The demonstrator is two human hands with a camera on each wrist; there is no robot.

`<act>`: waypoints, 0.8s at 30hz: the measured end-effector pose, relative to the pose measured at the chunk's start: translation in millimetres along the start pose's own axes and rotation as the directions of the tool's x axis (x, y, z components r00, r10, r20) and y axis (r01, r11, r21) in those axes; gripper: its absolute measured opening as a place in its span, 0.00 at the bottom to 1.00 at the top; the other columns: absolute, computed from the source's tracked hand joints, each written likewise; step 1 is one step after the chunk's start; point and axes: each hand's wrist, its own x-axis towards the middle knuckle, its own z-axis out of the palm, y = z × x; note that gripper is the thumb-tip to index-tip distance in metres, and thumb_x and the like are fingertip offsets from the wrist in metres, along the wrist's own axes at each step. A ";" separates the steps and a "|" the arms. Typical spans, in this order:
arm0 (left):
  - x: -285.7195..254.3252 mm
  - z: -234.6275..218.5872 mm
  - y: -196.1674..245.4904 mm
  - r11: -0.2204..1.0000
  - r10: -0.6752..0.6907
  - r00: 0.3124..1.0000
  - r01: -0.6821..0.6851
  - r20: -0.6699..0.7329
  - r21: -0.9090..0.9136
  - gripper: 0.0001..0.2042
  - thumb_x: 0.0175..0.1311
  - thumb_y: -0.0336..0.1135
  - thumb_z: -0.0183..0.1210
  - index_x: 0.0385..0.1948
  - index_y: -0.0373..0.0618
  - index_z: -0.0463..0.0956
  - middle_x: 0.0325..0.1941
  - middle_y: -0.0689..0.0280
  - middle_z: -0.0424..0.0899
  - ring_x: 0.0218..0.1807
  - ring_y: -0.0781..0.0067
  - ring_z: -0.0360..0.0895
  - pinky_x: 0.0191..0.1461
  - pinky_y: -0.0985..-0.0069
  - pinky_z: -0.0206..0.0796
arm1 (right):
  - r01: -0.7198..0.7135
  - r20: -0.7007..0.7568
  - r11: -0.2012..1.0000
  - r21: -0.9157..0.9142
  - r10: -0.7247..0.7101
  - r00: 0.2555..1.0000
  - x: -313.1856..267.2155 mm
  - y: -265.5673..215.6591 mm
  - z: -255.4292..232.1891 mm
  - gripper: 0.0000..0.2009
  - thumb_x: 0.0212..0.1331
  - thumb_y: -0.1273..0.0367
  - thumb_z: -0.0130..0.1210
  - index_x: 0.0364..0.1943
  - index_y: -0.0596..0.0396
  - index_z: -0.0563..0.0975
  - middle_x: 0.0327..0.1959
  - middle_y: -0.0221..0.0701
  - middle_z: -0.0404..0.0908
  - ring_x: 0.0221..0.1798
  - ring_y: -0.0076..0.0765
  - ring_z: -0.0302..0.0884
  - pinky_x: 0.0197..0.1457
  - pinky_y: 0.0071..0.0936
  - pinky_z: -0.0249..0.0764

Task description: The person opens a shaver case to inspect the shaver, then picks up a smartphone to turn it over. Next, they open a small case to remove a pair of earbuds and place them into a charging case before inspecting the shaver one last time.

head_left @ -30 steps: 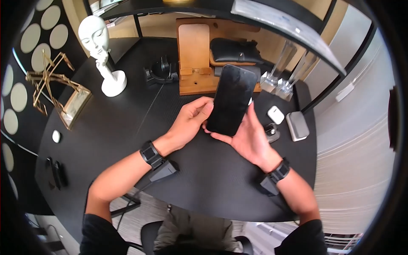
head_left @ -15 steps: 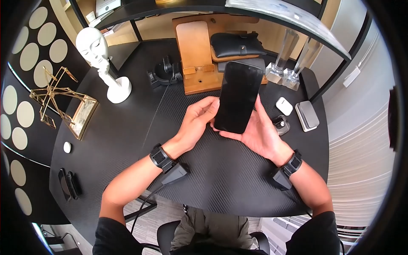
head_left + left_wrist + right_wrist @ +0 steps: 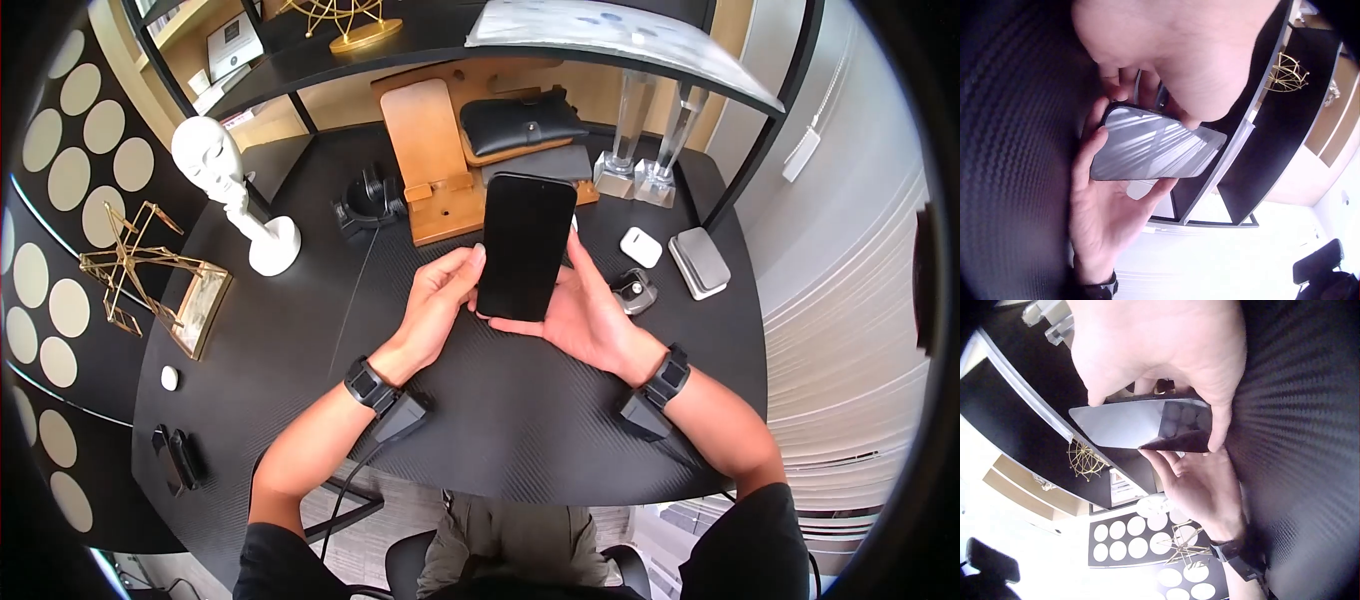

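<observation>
A black phone with a dark screen is held tilted up above the desk, between both hands. The left hand pinches its left edge, thumb at the side. Around its right side and lower edge lies the right hand, thumb on the right edge and a finger under the bottom. Reflections cross the phone's screen in the left wrist view. The right wrist view shows the phone between the right hand's thumb and fingers, with the left hand at its other edge. Fingers behind the phone are partly hidden.
A wooden stand with a black pouch is behind the phone. White bust and gold wheel ornament stand left; crystal pieces, a white case and a grey box are right. A shelf spans the back.
The head view has shifted, showing more of the shelf. Both hands keep hold of the phone, which stands slightly more upright in the picture.
</observation>
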 end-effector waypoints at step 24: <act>-4.0 4.3 -0.2 1.000 -0.007 1.000 0.007 -0.030 -0.015 0.22 0.81 0.53 0.44 0.51 0.44 0.81 0.41 0.73 0.85 0.36 0.87 0.75 0.38 0.82 0.62 | -0.030 0.062 0.999 -0.040 0.033 0.998 -3.4 3.1 -4.4 0.38 0.72 0.38 0.33 0.75 0.50 0.58 0.73 0.39 0.65 0.73 0.50 0.66 0.75 0.59 0.65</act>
